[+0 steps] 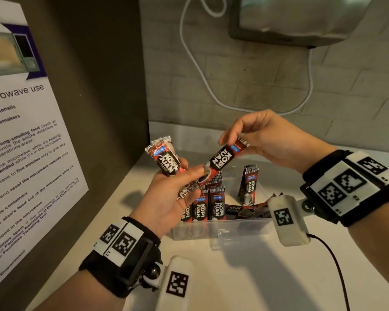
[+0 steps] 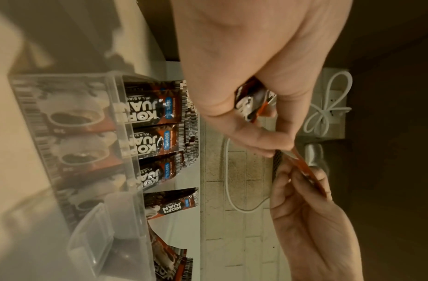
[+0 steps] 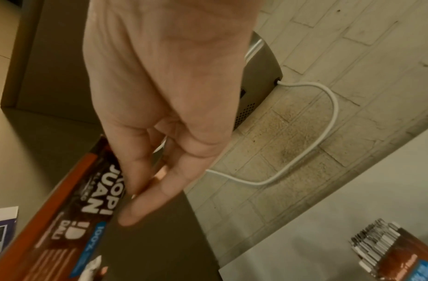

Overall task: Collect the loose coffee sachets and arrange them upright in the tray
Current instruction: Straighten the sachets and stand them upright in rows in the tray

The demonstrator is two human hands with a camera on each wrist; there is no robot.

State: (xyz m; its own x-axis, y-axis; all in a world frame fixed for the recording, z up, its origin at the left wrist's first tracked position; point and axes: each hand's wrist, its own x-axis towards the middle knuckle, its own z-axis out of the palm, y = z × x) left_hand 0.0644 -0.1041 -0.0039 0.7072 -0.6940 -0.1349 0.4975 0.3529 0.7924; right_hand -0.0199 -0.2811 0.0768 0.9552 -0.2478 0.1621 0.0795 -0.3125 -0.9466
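So both hands are up above the clear plastic tray, sharing one Kopi Juan sachet between them. The right hand pinches its barcode end between thumb and fingertips; the other end sits under the left hand's thumb. That sachet runs on a slant, higher at the right-hand pinch and lower at the left. My read is it's being handed over or squared up so it can join the rest.

The left hand is also clamped around a small bundle of sachets, which stick up past the fingers away from the palm. Makes sense as a collecting hand: gather a few, drop them in at once. From the left wrist view the bundle is mostly hidden behind the palm, so I can't count them.

Right below the grips, the tray already has a row of upright sachets packed against the near wall, one leaning sachet standing apart under the right wrist, and a flat sachet lying on the tray floor beside it. That flat one still needs standing up, I'd guess.

Foil packs are slippery and floppy, so pinching by the crimped end is the sensible hold.
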